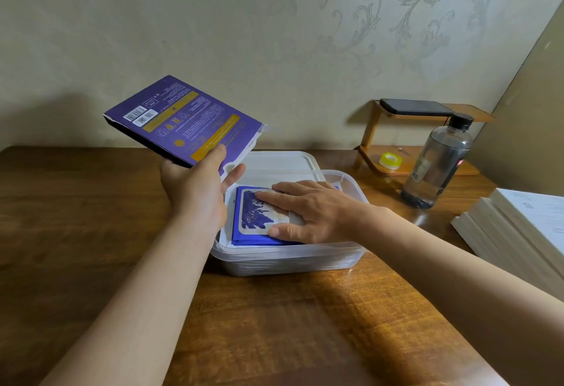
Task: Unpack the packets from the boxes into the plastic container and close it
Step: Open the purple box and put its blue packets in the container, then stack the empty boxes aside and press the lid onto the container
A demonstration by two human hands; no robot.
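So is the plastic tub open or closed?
Open. The plastic tub has no lid on; the right hand presses blue packets inside, and its lid lies behind.

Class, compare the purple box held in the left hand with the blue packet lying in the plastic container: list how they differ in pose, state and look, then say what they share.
The purple box is held tilted in the air by the left hand; the blue packet lies flat in the plastic container under the right hand. The box is thick card with an open end flap; the packet is thin and flat. The box shows yellow bands and a barcode; the packet shows a pale framed picture. Both are rectangular and blue-purple.
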